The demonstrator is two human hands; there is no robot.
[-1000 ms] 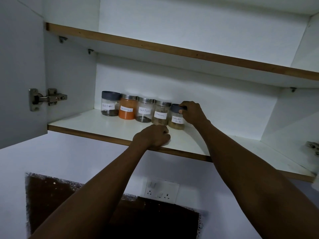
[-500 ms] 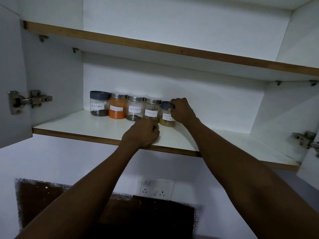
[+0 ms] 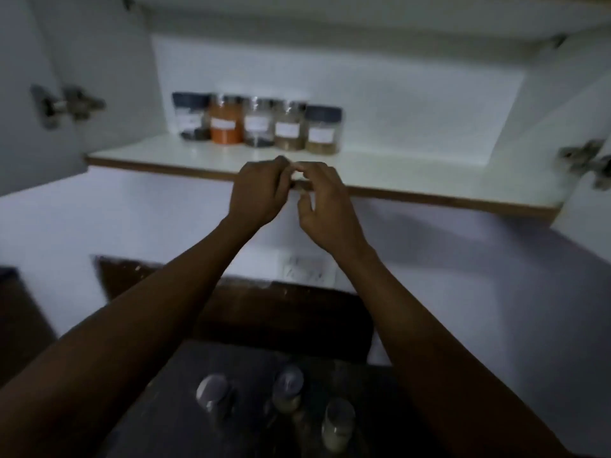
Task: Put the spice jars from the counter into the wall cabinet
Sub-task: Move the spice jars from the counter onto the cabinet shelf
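Both hands have left the shelf (image 3: 429, 180): my left hand (image 3: 256, 190) and right hand (image 3: 325, 206) hang loosely curled and empty, mid-frame. Five jars (image 3: 258, 125) are stowed upper centre; three counter jars (image 3: 287, 391) wait at the bottom. They look rigid, smooth and probably light, so I'd grip round the body below the lid.

The whole view is motion-blurred: the labels on the shelf jars (image 3: 258, 125) cannot be read. Three counter jars (image 3: 287, 388) are dim smears, contents unclear. The right hinge (image 3: 587, 161) is cut by the edge.
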